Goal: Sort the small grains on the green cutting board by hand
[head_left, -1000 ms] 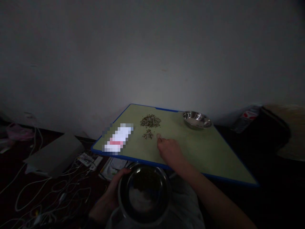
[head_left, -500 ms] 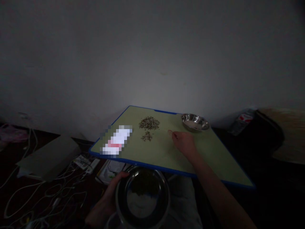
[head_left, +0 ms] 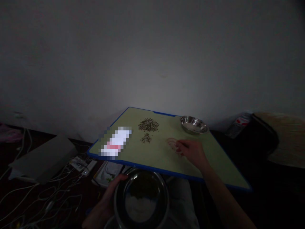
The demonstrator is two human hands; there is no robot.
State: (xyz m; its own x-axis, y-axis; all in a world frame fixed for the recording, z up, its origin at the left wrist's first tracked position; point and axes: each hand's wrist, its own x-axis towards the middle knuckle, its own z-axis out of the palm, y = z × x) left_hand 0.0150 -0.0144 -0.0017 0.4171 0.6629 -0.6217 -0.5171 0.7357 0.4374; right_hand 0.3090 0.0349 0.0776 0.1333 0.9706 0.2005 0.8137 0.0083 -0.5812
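Note:
My left hand grips the left rim of a shiny metal bowl, tipped towards me below the table's near edge. Over the table's right half my right hand is closed, its fingers pinching a thin see-through piece with curved pale pink edges; its exact kind is unclear. Left of that hand, a larger pile of small dark and pale seeds or grains lies on the greenish tabletop, with a smaller pile of the same in front of it.
At the table's back right stands a second metal bowl with something pale inside. A bright phone-like screen, blurred out, lies on the left. Tangled white cables and a grey box are on the floor. A plastic bottle lies to the right.
My right hand has moved slightly right and towards me, and more of the see-through piece shows. My left hand still holds the bowl.

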